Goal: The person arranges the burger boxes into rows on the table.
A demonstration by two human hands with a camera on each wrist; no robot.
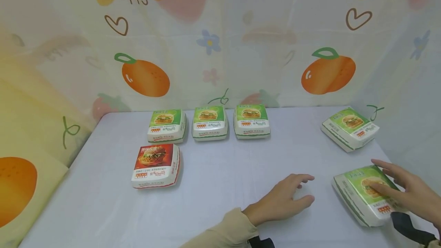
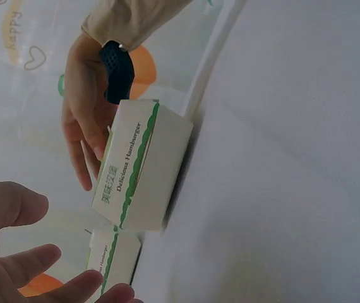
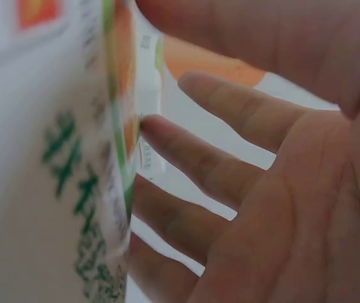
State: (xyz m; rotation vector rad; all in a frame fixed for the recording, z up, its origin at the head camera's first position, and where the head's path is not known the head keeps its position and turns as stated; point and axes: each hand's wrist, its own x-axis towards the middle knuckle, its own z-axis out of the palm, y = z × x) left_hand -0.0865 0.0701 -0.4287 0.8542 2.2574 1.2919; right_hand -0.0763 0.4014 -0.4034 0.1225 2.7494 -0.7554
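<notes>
At the table's right front lies a green-and-white hamburger box, set at an angle. My right hand is over it, the thumb lying across the printed top and the other fingers reaching out past its far right edge. In the right wrist view those fingers are mostly straight, with tips at the edge of the box. My left hand hovers left of this box, apart from it and holding nothing, fingers relaxed. The left wrist view shows the box's side lettering beyond the left hand.
Another green box sits askew at the back right. Along the back edge stand three green boxes in a row: left, middle and right. A red-topped box lies before the left one. A printed curtain hangs behind.
</notes>
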